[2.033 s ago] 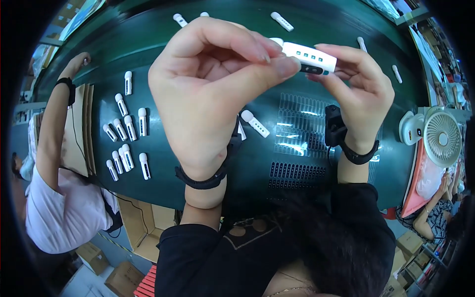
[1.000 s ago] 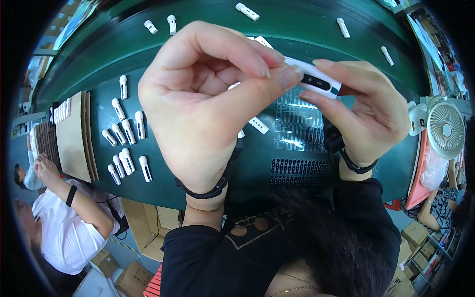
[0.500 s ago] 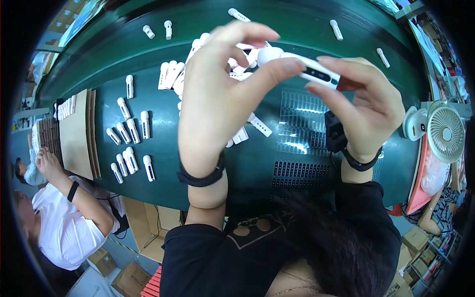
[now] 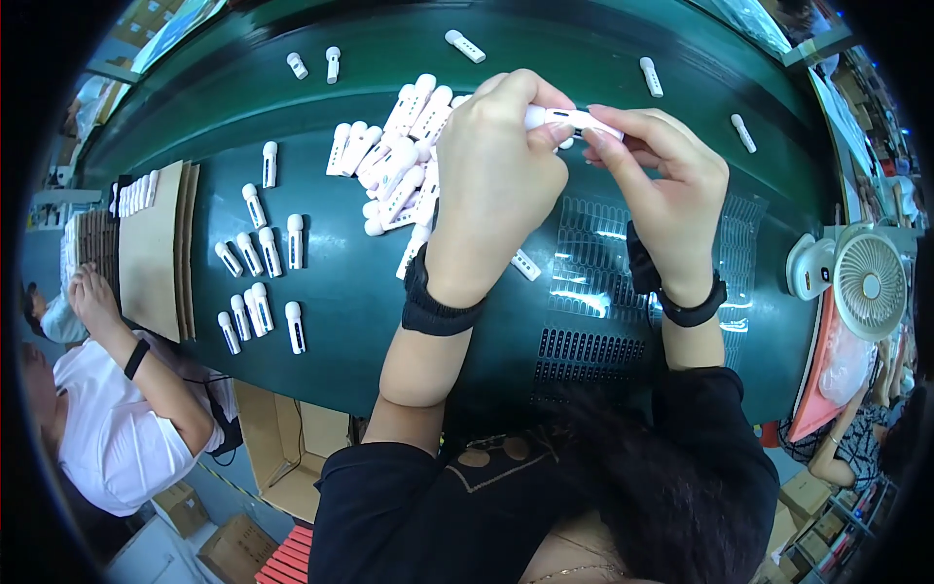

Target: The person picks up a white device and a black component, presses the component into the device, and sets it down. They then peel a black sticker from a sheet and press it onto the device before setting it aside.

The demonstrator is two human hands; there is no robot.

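Observation:
Out in front of me over the green table, a small white microphone-shaped device (image 4: 568, 118) with a dark strip along its side lies level between both hands. My left hand (image 4: 496, 180) closes round its rounded head end, thumb against the body. At the other end, the fingertips of my right hand (image 4: 673, 180) pinch the body near the dark strip. A pile of similar white microphones (image 4: 394, 165) spreads beside and partly behind my left hand. Below my right hand lie a clear sheet with oval outlines (image 4: 589, 258) and a sheet of dark strips (image 4: 589, 355).
Several more white microphones (image 4: 269, 251) stand in loose groups on the left; others lie along the far edge. Cardboard sheets (image 4: 156, 253) are stacked at the left edge, near a co-worker in a white shirt (image 4: 126, 419). A white fan (image 4: 869, 282) stands at right.
Both hands have drawn closer together, my left hand moving right and my right hand left. The device has turned more level, and my left fingers have closed in on it.

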